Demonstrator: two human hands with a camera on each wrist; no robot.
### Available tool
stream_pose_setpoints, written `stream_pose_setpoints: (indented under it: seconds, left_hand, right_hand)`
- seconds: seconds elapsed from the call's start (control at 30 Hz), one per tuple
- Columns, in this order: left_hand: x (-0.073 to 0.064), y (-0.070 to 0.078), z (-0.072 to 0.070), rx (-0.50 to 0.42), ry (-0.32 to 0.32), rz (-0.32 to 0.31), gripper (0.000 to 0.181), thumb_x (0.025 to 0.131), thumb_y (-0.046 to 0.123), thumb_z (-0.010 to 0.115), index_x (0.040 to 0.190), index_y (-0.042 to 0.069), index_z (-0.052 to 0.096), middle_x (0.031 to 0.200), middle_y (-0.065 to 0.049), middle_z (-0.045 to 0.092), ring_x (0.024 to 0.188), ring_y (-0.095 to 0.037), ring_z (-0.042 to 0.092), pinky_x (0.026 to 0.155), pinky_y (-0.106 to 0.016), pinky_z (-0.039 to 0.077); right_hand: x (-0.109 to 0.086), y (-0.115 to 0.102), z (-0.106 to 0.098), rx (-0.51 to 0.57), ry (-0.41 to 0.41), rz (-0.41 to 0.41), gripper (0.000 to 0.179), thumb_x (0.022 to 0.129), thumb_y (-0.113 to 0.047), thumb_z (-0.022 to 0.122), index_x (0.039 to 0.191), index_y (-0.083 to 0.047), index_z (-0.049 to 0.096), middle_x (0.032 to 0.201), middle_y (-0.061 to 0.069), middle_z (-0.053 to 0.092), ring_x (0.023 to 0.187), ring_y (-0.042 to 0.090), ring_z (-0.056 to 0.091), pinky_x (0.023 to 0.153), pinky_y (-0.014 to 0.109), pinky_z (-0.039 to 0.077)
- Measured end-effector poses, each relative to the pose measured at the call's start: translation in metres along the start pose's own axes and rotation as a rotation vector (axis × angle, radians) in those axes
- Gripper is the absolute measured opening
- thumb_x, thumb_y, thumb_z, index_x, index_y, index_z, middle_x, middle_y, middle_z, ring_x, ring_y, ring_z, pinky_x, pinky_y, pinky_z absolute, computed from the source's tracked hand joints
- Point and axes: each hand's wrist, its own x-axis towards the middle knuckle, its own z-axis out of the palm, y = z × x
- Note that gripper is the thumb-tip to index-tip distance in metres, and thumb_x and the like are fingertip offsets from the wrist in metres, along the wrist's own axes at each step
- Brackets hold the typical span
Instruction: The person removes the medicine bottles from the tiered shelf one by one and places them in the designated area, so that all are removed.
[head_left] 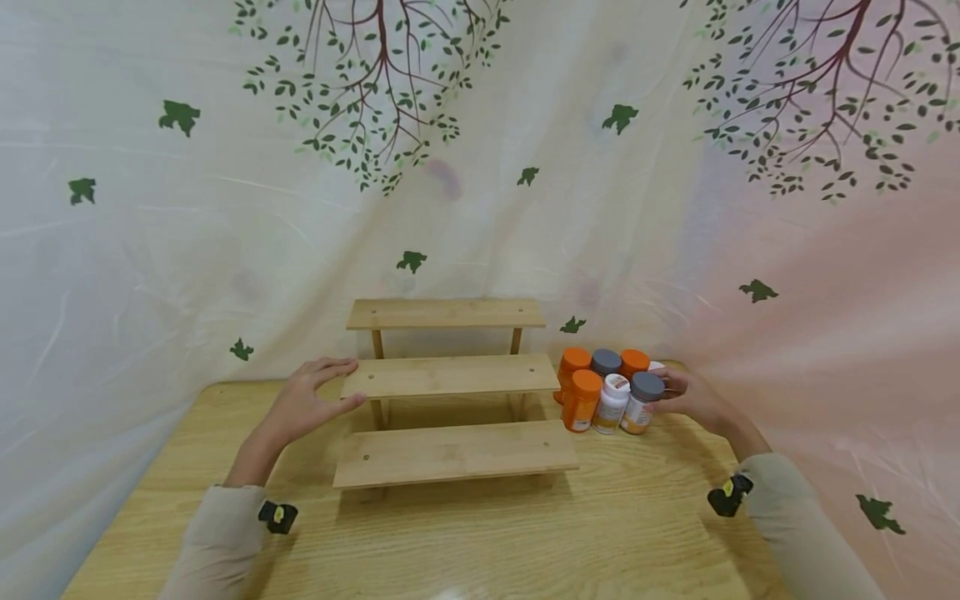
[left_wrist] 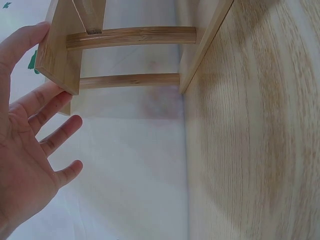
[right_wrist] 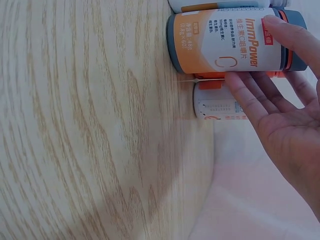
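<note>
A three-tier wooden stand [head_left: 459,377] stands on the table. My left hand [head_left: 300,402] touches the left end of its middle shelf, thumb at the front corner and fingertips at the back one. In the left wrist view, that hand's remaining fingers [left_wrist: 62,135] spread free of the wood. Right of the stand, my right hand [head_left: 696,402] holds a grey-capped vitamin C bottle [head_left: 637,414] from its right side. The right wrist view shows the thumb on the label of this bottle [right_wrist: 230,42]; other fingers pass behind it. The bottle's base looks close to the table; contact is unclear.
Beside the held bottle stand a white bottle [head_left: 611,406] and an orange bottle [head_left: 582,402]. Behind them are orange-capped bottles and another grey cap [head_left: 606,361]. A white cap [head_left: 656,365] shows partly. A leaf-printed curtain [head_left: 480,208] hangs behind the table [head_left: 450,542].
</note>
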Motion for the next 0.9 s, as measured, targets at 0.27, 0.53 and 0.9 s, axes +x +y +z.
stream_pose_setpoints:
  seconds: [0.27, 0.53, 0.9]
  left_hand:
    - [-0.0001, 0.0003, -0.0003, -0.005, 0.001, 0.002, 0.063, 0.090, 0.036, 0.078, 0.142, 0.007, 0.060, 0.144, -0.014, 0.058, 0.136, -0.042, 0.046, 0.109, -0.067, 0.037]
    - [-0.0009, -0.0010, 0.0004, -0.012, 0.005, 0.002, 0.063, 0.090, 0.037, 0.079, 0.143, 0.007, 0.060, 0.145, -0.015, 0.057, 0.137, -0.042, 0.045, 0.110, -0.067, 0.036]
    - [-0.0017, 0.0003, 0.0013, -0.019, 0.017, 0.004, 0.064, 0.089, 0.038, 0.079, 0.143, 0.008, 0.060, 0.144, -0.015, 0.058, 0.136, -0.041, 0.046, 0.109, -0.067, 0.037]
  right_hand:
    - [-0.0040, -0.0002, 0.0030, 0.005, 0.039, 0.038, 0.062, 0.092, -0.014, 0.076, 0.144, 0.003, 0.046, 0.119, -0.007, 0.064, 0.105, 0.000, 0.062, 0.090, 0.025, 0.056]
    - [-0.0041, 0.0053, 0.0050, 0.022, 0.059, 0.022, 0.060, 0.093, -0.014, 0.076, 0.143, 0.003, 0.048, 0.115, -0.014, 0.065, 0.105, 0.001, 0.063, 0.094, 0.035, 0.058]
    - [-0.0028, 0.0072, 0.0036, 0.017, 0.057, 0.039, 0.060, 0.092, -0.015, 0.076, 0.143, 0.003, 0.048, 0.117, -0.010, 0.064, 0.105, 0.003, 0.063, 0.091, 0.029, 0.057]
